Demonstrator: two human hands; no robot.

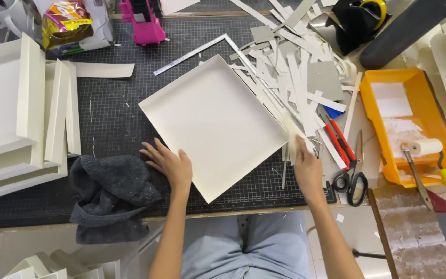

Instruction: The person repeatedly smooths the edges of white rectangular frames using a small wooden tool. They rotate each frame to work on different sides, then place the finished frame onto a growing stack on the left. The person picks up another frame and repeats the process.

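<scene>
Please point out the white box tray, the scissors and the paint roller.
white box tray (212, 121), head view, its flat middle.
scissors (351, 181), head view, black handles.
paint roller (425, 147), head view, its white sleeve.

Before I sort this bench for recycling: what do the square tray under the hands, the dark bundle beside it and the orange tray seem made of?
Square tray: likely paper-covered cardboard, matte cream, crisp folded walls. Dark bundle: soft fabric, charcoal, rumpled and fuzzy. Orange tray: apparently moulded plastic, smooth with a slight sheen.
</scene>
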